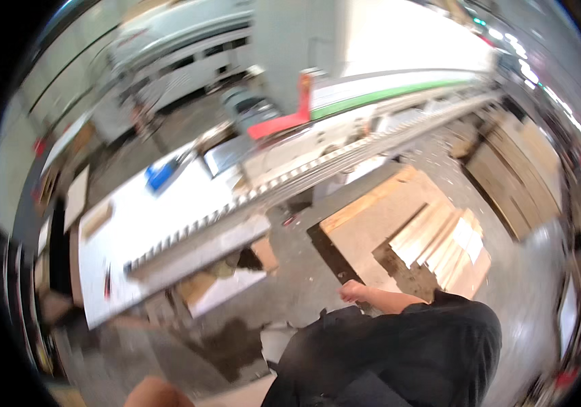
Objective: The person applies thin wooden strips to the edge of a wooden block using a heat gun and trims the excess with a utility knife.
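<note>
My right hand (353, 292) hangs in front of my dark shirt, its fingers curled in, with nothing visible in them. Nearest to it is a pallet-like brown board (378, 203), on which several light wooden strips (433, 237) lie side by side. Of my left arm only a blurred patch of skin (158, 393) shows at the lower edge; its fingers are out of sight. Ahead of me stands a long machine with a toothed rail (256, 203), a green strip (389, 98) and a red bracket (283, 123).
A white-topped table (110, 271) at the left carries a blue object (161, 176) and a small red-and-dark tool (107, 281). Stacked brown panels (514, 173) stand at the right. Scraps litter the concrete floor (297, 254) under the machine.
</note>
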